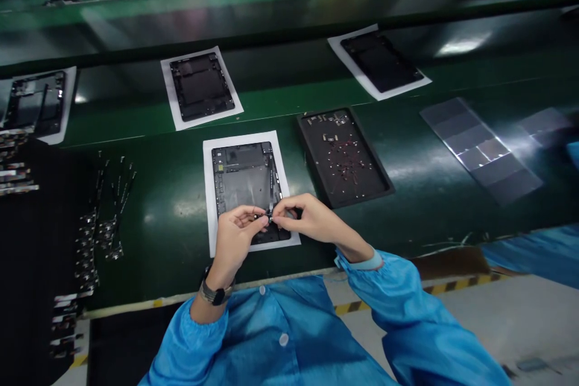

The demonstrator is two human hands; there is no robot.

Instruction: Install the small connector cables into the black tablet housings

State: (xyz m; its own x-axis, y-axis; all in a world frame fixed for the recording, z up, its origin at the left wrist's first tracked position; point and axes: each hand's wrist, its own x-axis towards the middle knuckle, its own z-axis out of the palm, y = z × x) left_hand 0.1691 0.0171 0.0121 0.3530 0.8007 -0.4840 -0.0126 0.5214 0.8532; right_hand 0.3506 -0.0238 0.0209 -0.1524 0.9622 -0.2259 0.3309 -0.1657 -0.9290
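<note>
A black tablet housing [244, 178] lies on a white sheet [208, 193] before me, with a yellow patch near its upper left. A dark flat cable [272, 184] runs down its right side toward my fingertips. Over the lower edge of the housing, my left hand [235, 235] pinches a small circuit board [268, 216] between thumb and fingers. From the other side, my right hand [312, 217] grips the same board in a pinch. My fingers cover much of it, so whether it touches the housing is unclear.
A black tray [348, 160] to the right holds small parts with red wires. Several small boards with cables [97, 229] lie at left, beside a black mat [36, 253]. More housings [201, 87] rest on sheets behind. Clear film strips [479, 148] lie right, near another person's blue sleeve [538, 253].
</note>
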